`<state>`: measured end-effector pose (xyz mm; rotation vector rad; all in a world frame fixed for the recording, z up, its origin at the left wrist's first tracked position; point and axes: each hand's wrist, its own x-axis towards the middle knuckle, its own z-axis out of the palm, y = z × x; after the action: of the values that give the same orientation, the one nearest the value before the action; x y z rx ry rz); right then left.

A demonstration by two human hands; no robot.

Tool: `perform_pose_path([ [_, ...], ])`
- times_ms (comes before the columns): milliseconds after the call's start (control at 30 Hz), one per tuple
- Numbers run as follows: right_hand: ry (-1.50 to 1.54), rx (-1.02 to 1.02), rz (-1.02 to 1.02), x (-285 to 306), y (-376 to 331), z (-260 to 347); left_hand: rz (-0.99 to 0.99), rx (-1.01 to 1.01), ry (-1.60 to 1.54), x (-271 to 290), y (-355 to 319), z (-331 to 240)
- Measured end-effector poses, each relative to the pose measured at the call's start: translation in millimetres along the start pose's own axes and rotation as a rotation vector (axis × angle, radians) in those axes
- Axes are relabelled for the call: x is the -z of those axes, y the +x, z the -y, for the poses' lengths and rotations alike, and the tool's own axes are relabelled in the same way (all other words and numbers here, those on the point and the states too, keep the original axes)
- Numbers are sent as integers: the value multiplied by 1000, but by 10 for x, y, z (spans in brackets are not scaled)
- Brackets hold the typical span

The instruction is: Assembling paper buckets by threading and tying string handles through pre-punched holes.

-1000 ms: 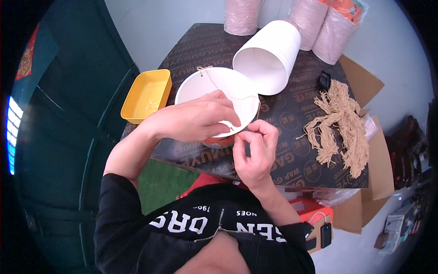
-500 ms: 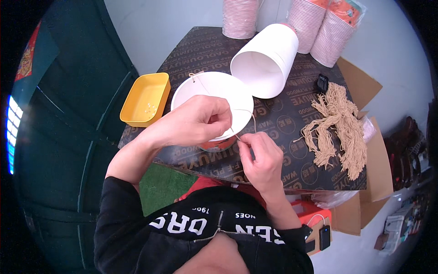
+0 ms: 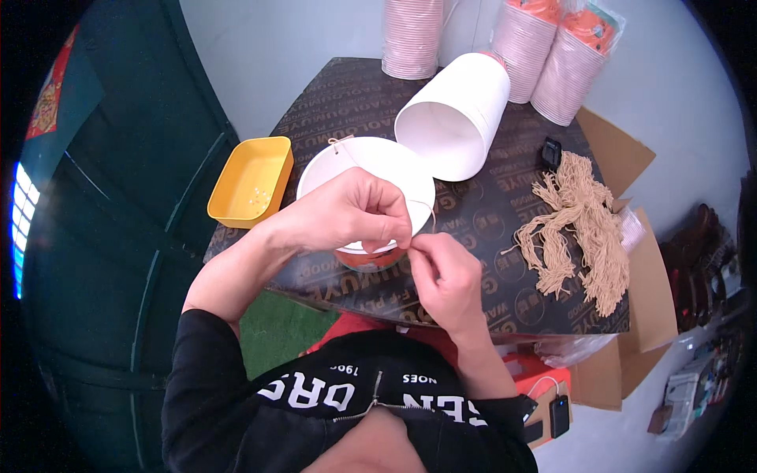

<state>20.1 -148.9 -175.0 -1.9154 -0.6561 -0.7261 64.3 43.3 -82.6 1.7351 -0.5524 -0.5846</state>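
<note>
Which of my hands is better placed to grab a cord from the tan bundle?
Probably your right hand: it's nearer the tan bundle, while your left hand is over the nearer bucket.

From the round white-lined bucket point(image 3: 378, 158), a sideways white cylindrical bucket point(image 3: 475, 102) blocks two o'clock, a yellow rectangular plastic tray point(image 3: 251, 169) nine; dark printed tabletop point(image 3: 485, 205) opens toward three (until a tan yarn bundle point(image 3: 583, 209)).

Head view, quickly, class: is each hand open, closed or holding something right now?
Left hand: closed in a pinch near the bucket; anything held is hidden.
Right hand: closed in a pinch; anything held cannot be told.
</note>
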Motion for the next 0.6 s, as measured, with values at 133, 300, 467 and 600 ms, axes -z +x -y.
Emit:
perform_pose_path([
  [133, 55, -43, -17, 235, 109, 46, -10, -25, -19, 2, 1, 15],
  [300, 55, 179, -37, 332, 350, 107, 3, -5, -16, -15, 7, -30],
  [467, 115, 312, 31, 225, 544, 105, 22, -14, 14, -35, 40, -9],
  [600, 130, 355, 70, 166, 639, 26, 32, -46, -2, -62, 76, 21],
])
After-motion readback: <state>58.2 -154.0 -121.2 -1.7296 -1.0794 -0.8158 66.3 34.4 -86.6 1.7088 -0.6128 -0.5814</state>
